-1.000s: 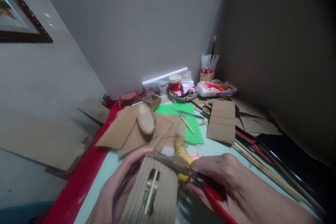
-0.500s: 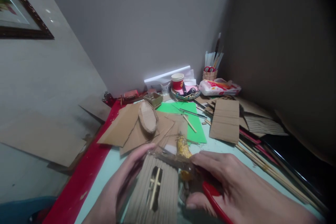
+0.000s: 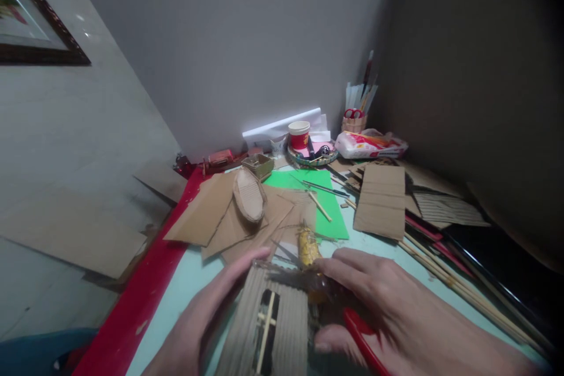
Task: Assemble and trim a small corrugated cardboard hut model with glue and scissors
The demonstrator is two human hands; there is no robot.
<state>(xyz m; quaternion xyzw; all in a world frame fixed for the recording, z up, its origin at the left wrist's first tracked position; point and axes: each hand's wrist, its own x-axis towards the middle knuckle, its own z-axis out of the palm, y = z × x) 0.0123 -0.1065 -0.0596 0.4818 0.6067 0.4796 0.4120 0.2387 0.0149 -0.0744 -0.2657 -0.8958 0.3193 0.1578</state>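
My left hand point(image 3: 207, 320) holds a corrugated cardboard piece point(image 3: 286, 329) with a window cut in it and thin sticks crossed inside the opening. It sits at the bottom centre, over the pale green table point(image 3: 185, 282). My right hand point(image 3: 388, 311) grips red-handled scissors point(image 3: 359, 338), whose blades lie along the top edge of the cardboard piece. A yellow object point(image 3: 307, 248) lies just beyond the blades.
Flat cardboard sheets point(image 3: 211, 211), an oval cardboard boat shape point(image 3: 249, 195), green paper point(image 3: 328, 200) and long bamboo sticks point(image 3: 458, 288) cover the table. A red cup point(image 3: 299, 134), a pen holder point(image 3: 355, 120) and a plastic pack point(image 3: 370, 144) stand by the back wall. A red strip point(image 3: 141, 299) edges the left side.
Both hands and the cardboard piece have shifted slightly right and lower in view. The scissor blades have moved along the piece's top edge and my right fingers now cover more of them.
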